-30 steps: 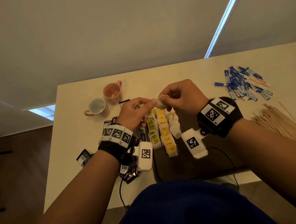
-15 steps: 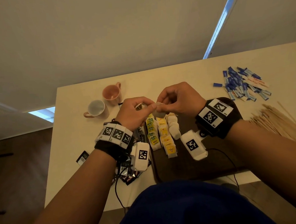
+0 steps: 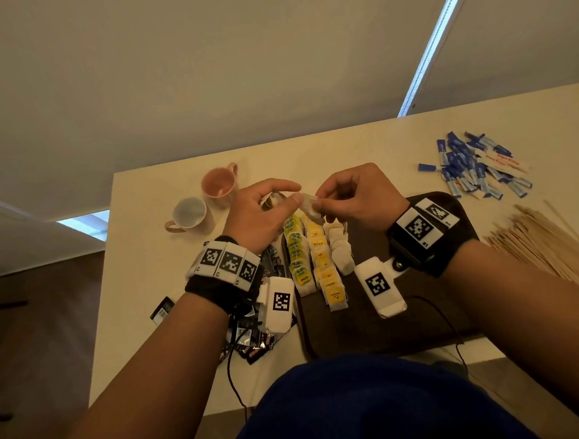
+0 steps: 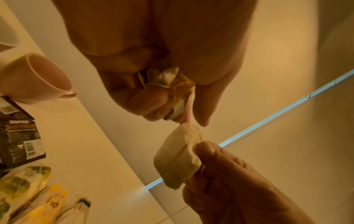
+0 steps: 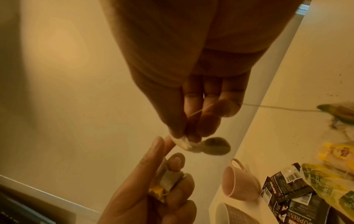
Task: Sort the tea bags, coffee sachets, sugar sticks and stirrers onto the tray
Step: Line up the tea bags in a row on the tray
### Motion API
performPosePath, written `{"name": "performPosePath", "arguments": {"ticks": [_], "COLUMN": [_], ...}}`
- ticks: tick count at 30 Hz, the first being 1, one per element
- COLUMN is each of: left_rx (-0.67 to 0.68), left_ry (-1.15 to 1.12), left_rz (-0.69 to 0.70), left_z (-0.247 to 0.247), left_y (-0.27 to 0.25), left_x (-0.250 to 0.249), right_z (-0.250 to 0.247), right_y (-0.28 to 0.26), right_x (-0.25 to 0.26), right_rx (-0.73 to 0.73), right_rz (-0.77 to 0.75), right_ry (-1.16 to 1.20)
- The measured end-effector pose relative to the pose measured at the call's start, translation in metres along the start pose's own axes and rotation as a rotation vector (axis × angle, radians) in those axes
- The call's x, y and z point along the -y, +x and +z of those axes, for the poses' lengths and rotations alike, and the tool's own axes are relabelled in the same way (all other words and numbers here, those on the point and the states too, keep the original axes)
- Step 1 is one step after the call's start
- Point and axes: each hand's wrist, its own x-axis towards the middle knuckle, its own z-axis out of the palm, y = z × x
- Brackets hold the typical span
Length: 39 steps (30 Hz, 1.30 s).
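- The right hand (image 3: 354, 195) pinches a plain white paper tea bag (image 4: 178, 157) by its edge between thumb and fingertips, raised above the far end of the tray; a thin string runs across its fingers (image 5: 210, 106).
- The left hand (image 3: 260, 214) is curled round a small crumpled bundle of tea bag, yellow tag and string (image 4: 168, 81) held against the palm, with its forefinger and thumb reaching toward the white bag.
- Both hands meet over the dark brown oval tray (image 3: 373, 329), which lies on the cream table (image 3: 155, 261).
- On the tray lie three rows side by side: green-tagged tea bags (image 3: 297, 252), yellow-tagged tea bags (image 3: 324, 264) and plain white tea bags (image 3: 341, 250).
- Black coffee sachets (image 3: 251, 340) are heaped on the table just left of the tray.
- A pink mug (image 3: 218, 183) and a white mug (image 3: 189, 213) stand beyond the left hand.
- Blue and white sugar sticks (image 3: 474, 167) lie in a pile at the far right, well apart from the tray.
- Thin wooden stirrers (image 3: 540, 244) lie in a loose pile near the tray's right side.
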Motion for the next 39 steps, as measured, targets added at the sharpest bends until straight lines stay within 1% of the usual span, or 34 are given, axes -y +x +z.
{"name": "performPosePath", "arguments": {"ticks": [2, 3, 6, 8, 12, 14, 18, 22, 28, 36, 39], "left_rx": [0.060, 0.060, -0.035, -0.100, -0.154, -0.134, -0.083, -0.068, -0.042, -0.014, 0.011], "left_ry": [0.037, 0.048, 0.034, 0.042, 0.015, -0.019, -0.060, -0.125, -0.208, -0.268, -0.293], "left_rz": [0.014, 0.012, 0.015, 0.032, 0.054, 0.061, 0.028, -0.011, -0.031, -0.065, -0.057], "left_z": [-0.001, -0.001, -0.002, -0.003, -0.002, -0.003, -0.004, -0.005, -0.006, -0.004, -0.004], "left_y": [0.000, 0.001, 0.005, 0.007, 0.009, 0.011, 0.014, 0.012, 0.011, 0.009, 0.007], "left_x": [-0.004, -0.004, -0.002, -0.004, -0.013, -0.013, -0.018, -0.023, -0.028, -0.031, -0.032], "right_z": [0.001, 0.001, 0.002, 0.004, 0.015, 0.023, 0.034, 0.038, 0.038, 0.045, 0.046], "right_y": [0.001, 0.001, 0.002, -0.002, -0.012, -0.014, -0.015, -0.019, -0.020, -0.022, -0.020], "right_x": [0.000, 0.000, -0.004, -0.008, -0.019, -0.023, -0.028, -0.032, -0.037, -0.046, -0.048], "right_rx": [0.007, 0.001, -0.020, -0.008, 0.056, 0.096, 0.148, 0.196, 0.286, 0.244, 0.178], "right_rz": [-0.012, -0.013, -0.008, 0.012, 0.065, 0.073, 0.057, 0.136, 0.216, 0.275, 0.285], "right_ry": [-0.004, -0.001, 0.004, -0.008, 0.058, 0.112, 0.193, 0.312, 0.329, 0.340, 0.290]}}
